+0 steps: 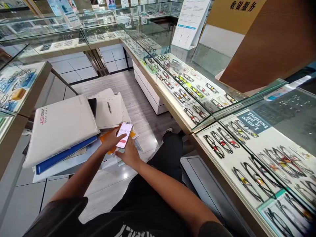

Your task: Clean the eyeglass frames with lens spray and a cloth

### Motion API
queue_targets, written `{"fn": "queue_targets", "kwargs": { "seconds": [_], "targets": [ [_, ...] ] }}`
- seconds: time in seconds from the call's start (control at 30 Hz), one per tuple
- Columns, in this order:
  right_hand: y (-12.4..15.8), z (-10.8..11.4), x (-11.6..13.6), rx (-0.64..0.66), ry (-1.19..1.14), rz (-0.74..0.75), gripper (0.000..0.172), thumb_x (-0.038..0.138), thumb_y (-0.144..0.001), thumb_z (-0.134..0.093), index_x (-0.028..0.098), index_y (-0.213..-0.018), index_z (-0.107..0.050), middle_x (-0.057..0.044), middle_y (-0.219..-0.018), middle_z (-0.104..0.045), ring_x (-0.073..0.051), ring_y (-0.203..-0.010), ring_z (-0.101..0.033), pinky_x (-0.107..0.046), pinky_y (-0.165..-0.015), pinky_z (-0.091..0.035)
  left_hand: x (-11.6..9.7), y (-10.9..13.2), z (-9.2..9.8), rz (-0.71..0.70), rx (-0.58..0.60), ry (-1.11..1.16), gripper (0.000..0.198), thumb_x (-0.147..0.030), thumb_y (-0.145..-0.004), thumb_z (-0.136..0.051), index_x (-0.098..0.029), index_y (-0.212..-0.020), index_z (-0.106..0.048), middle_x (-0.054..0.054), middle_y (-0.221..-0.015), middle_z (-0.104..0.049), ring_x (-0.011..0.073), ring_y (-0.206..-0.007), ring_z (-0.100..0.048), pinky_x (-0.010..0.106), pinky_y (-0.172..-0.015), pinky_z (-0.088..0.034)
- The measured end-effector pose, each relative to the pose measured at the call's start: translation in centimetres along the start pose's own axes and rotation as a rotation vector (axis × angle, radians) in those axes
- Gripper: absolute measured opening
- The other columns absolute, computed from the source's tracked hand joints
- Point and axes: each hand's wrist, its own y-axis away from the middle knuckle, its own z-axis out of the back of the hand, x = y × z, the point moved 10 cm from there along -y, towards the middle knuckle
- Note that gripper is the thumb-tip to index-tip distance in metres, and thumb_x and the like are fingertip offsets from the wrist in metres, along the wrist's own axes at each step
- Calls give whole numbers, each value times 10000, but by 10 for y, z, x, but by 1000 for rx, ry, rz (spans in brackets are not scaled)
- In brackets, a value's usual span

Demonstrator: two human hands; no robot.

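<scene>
A smartphone with a lit white screen is held between both my hands, over the papers. The screen shows a timer at zeros and a red button. My left hand grips its left side, with the thumb reaching across the lower screen. My right hand is closed round the lower right edge; some of its fingers are hidden behind the phone. Under and beside the hands lie orange and white papers. Just beyond them is an open notebook with a black pen on its page.
On the left, a large white binder lies on a blue folder. Glass display cases with rows of eyeglasses run along the right and back. Another case stands at left. Grey floor shows between the counters.
</scene>
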Motion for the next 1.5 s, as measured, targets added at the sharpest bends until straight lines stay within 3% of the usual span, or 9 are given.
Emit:
{"fn": "queue_targets", "kwargs": {
  "seconds": [0.07,0.17,0.3,0.47,0.63,0.83,0.97,1.23,1.5],
  "targets": [
    [2,2,-11,18,-77,-62,975,251,-713,-856,224,-1573,-395,-150,-1408,-546,-402,-1391,-550,-632,-1134,-529,-4,11,1,-23,-20,-74,875,-655,-636,-889,-170,-1322,-644,168,-1381,-753,415,-1301,-704,466,-1054,-567],
    [3,1,-29,66,-227,-115,913,110,-657,-751,260,-1519,-488,-103,-1371,-546,-322,-1237,-628,-579,-1088,-567,-9,29,-1,-32,-64,-281,873,-614,-709,-869,-163,-1403,-592,206,-1507,-677,442,-1439,-616,497,-1135,-524],
    [-2,2,-54,98,-336,-147,944,36,-629,-630,312,-1527,-536,-73,-1403,-558,-228,-1081,-674,-479,-999,-617,-22,44,-6,-20,-184,-524,1001,-525,-786,-848,-122,-1594,-416,279,-1683,-495,462,-1573,-479,526,-1229,-442],
    [-10,2,-72,127,-436,-192,900,50,-614,-620,300,-1479,-622,-69,-1363,-630,-216,-990,-698,-394,-827,-639,-36,47,-21,19,-244,-650,1086,-386,-838,-804,-60,-1694,-221,328,-1612,-544,488,-1439,-605,533,-1113,-519],
    [-3,12,-87,75,-438,-225,868,83,-618,-679,289,-1458,-613,-66,-1296,-662,-225,-965,-692,-402,-804,-619,-38,43,-21,38,-254,-675,1025,-309,-839,-802,-40,-1663,-255,323,-1525,-620,476,-1371,-660,508,-1043,-554],
    [13,42,-119,11,-406,-274,660,129,-642,-683,274,-1286,-678,-42,-1211,-680,-201,-911,-678,-382,-821,-578,-31,48,-2,53,-268,-691,1020,-280,-808,-815,-139,-1660,-272,247,-1425,-721,431,-1299,-714,445,-961,-571],
    [21,62,-144,-18,-392,-315,589,164,-652,-674,252,-1233,-683,-29,-1153,-699,-173,-836,-646,-356,-820,-543,-23,54,11,28,-295,-698,976,-315,-808,-809,-178,-1642,-321,235,-1475,-699,428,-1335,-695,437,-959,-578],
    [38,82,-190,-62,-383,-387,504,212,-610,-671,245,-1113,-691,4,-987,-726,-169,-756,-597,-332,-768,-498,-10,58,30,127,-302,-726,1090,-325,-788,-813,-155,-1703,-245,228,-1412,-729,417,-1284,-719,444,-965,-594],
    [48,94,-198,-53,-457,-360,454,270,-639,-688,229,-1091,-702,2,-934,-755,-168,-734,-634,-364,-812,-535,14,43,51,58,-154,-632,1224,-260,-791,-824,-234,-1752,-68,265,-1619,-578,454,-1312,-696,491,-963,-593]
  ]
}}
